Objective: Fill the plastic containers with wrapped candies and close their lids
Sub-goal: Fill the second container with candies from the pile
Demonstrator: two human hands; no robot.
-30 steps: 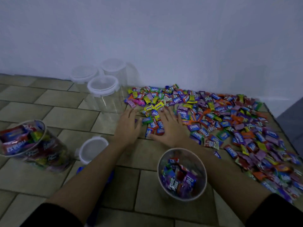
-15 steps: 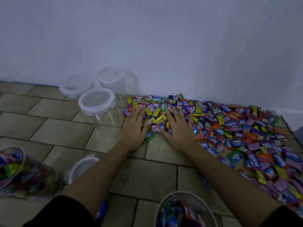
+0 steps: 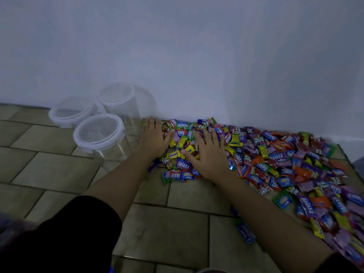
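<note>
A wide heap of wrapped candies (image 3: 275,160) in many colours lies on the tiled floor along the white wall. My left hand (image 3: 152,138) lies flat on the heap's left end, fingers straight and pointing at the wall. My right hand (image 3: 208,154) lies flat on the candies beside it, fingers spread. A small clump of candies (image 3: 183,146) sits between the two hands. Three clear plastic containers with white lids on stand left of the heap: the nearest (image 3: 100,134), one behind it (image 3: 71,111), and a taller one (image 3: 118,99) by the wall.
The white wall (image 3: 197,56) rises right behind the candies and containers. Bare floor tiles (image 3: 49,170) stretch to the left and towards me. A blue candy (image 3: 244,232) lies alone under my right forearm. A container rim (image 3: 204,271) just shows at the bottom edge.
Both hands have slid forward over the heap towards the wall, and my view has tipped up. The open candy-filled containers and the loose lid near me have dropped out of view.
</note>
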